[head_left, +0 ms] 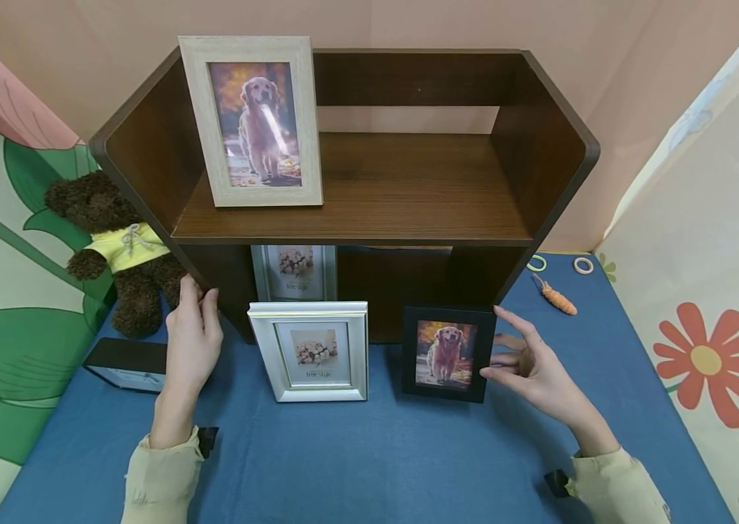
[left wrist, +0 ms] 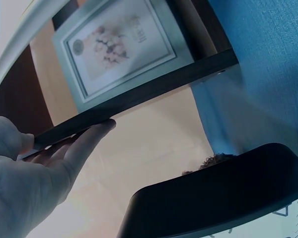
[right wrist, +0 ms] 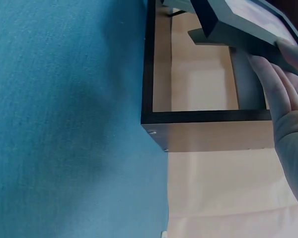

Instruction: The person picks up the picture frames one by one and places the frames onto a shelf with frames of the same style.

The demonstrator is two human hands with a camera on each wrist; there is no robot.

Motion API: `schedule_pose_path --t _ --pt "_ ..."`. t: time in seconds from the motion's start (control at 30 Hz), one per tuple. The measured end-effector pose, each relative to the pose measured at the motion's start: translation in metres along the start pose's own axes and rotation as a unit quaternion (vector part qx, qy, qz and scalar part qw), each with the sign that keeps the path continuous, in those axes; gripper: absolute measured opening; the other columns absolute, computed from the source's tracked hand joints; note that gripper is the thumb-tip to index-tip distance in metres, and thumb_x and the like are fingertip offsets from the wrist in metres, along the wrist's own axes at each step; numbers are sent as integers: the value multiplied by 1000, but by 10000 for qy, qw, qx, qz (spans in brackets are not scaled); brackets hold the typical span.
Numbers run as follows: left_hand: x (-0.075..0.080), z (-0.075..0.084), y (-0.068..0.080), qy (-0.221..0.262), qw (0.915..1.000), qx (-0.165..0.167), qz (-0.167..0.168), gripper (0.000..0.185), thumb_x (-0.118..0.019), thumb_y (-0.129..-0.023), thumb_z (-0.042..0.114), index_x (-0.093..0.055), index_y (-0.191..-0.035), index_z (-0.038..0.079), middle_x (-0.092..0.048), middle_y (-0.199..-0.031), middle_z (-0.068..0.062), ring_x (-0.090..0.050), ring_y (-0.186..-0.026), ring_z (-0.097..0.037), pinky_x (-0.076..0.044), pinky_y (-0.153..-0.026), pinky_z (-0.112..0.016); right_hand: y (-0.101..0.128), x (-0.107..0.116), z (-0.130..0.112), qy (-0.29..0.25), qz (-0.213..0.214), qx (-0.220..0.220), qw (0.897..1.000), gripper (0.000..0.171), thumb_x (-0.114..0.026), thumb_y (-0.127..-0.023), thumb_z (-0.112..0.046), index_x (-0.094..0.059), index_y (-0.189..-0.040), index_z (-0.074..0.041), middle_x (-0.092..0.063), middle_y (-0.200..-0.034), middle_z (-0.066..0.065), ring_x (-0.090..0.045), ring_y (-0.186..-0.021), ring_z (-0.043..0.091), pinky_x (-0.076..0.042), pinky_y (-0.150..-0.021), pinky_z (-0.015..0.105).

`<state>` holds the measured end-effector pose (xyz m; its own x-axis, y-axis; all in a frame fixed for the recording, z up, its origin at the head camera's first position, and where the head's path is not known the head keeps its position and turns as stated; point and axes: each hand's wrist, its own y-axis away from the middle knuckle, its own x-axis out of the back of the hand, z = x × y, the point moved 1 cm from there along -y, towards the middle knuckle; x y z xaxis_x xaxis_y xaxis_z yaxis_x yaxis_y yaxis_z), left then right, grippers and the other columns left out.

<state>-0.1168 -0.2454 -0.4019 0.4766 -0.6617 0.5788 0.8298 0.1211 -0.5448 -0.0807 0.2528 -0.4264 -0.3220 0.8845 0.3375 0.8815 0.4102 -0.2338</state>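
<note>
From my remote seat, far left I see a brown teddy bear (head_left: 121,251) in a yellow shirt leaning by the dark wooden shelf (head_left: 369,196), with a frame lying flat (head_left: 125,362) on the blue desk (head_left: 376,458) in front of it. My left hand (head_left: 192,338) is released, fingers straight, its tips resting against the shelf's left side panel; the left wrist view shows the fingers (left wrist: 87,141) laid along that dark edge. On the upper board stands a pale wooden frame (head_left: 253,120) with a dog photo. Below, a silver frame (head_left: 310,351) stands on the desk, another silver one (head_left: 293,271) behind it in the lower compartment. Next comes the small black frame (head_left: 448,353) with a dog picture, upright on the desk just in front of the shelf. My right hand (head_left: 533,367) is released too, straight fingertips touching that frame's right edge. Beyond lie a small orange carrot toy (head_left: 558,298) and two rings (head_left: 559,264)
</note>
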Motion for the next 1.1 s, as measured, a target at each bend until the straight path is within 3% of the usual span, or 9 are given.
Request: schedule_pose_path --t 0.13,0.2,0.27,0.47,0.53,1.1 --pt "1 -1 1 0 10000 -15 18 22 -49 -113 2 -51 -133 -7 -52 -78 -13 -46 -60 -19 -33 -56 -25 -1 0 -3 96 81 29 9999 104 -73 -89 23 -22 -171 -15 -62 -132 27 -73 -108 8 -60 -83 27" --pt "1 -1 1 -2 10000 -18 29 22 -50 -113 1 -51 -133 -7 -53 -78 -13 -46 -60 -18 -33 -55 -25 -1 0 -4 111 94 25 9999 104 -73 -89 23 -21 -171 -15 -61 -130 30 -73 -108 7 -60 -83 26" --pt "1 -1 1 -3 10000 -23 39 22 -51 -112 1 -51 -133 -7 -54 -79 -13 -46 -60 -17 -33 -55 -25 -1 1 -5 113 92 43 9999 104 -73 -89 23 -21 -171 -15 -63 -130 23 -73 -108 7 -61 -82 27" --pt "0 0 1 -12 10000 -30 37 22 -50 -112 1 -51 -133 -7 -54 -78 -13 -47 -61 -19 -33 -55 -25 -3 4 -9 142 96 168 9997 105 -73 -88 23 -22 -171 -15 -65 -132 -15 -73 -108 7 -61 -82 27" --pt "0 0 1 -24 10000 -25 22 21 -49 -113 1 -51 -132 -8 -53 -78 -14 -47 -60 -20 -33 -55 -24 -3 5 -11 195 141 216 9995 105 -74 -87 24 -23 -171 -15 -65 -131 -20 -74 -107 7 -60 -82 26" --pt "0 -1 1 -48 10000 16 -19 19 -48 -113 0 -49 -130 -10 -52 -78 -16 -48 -61 -24 -33 -55 -21 -7 7 -20 317 434 472 9974 108 -75 -81 29 -29 -170 -13 -70 -126 -17 -75 -102 5 -60 -80 24"
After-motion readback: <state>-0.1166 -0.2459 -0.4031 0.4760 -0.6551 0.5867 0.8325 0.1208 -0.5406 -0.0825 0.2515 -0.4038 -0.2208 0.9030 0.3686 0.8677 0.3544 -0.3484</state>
